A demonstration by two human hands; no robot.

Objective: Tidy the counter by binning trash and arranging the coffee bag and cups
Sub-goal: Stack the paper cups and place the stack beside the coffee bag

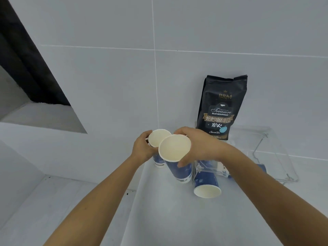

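on the white counter [177, 219], against the tiled wall, the coffee bag [222, 107] stands upright at the back of a clear tray [276, 157], so that part of the arranging looks done. the left hand [142, 148] is wrapped round the far cup [158, 137], and the right hand [198, 148] is closed round the near cup [174, 148]; both cups are upright, open end up, rims touching or nearly so. a third cup [206, 185] lies on its side just right of them, mouth toward the camera, its base at the front wall of the tray. something blue [261, 168] shows past the right forearm; it may be another cup, but too little is visible to tell.

no trash or bin is in view, so whether the binning is finished cannot be judged. what seems left: place or nest the two held cups, then right the fallen one and set it with them.
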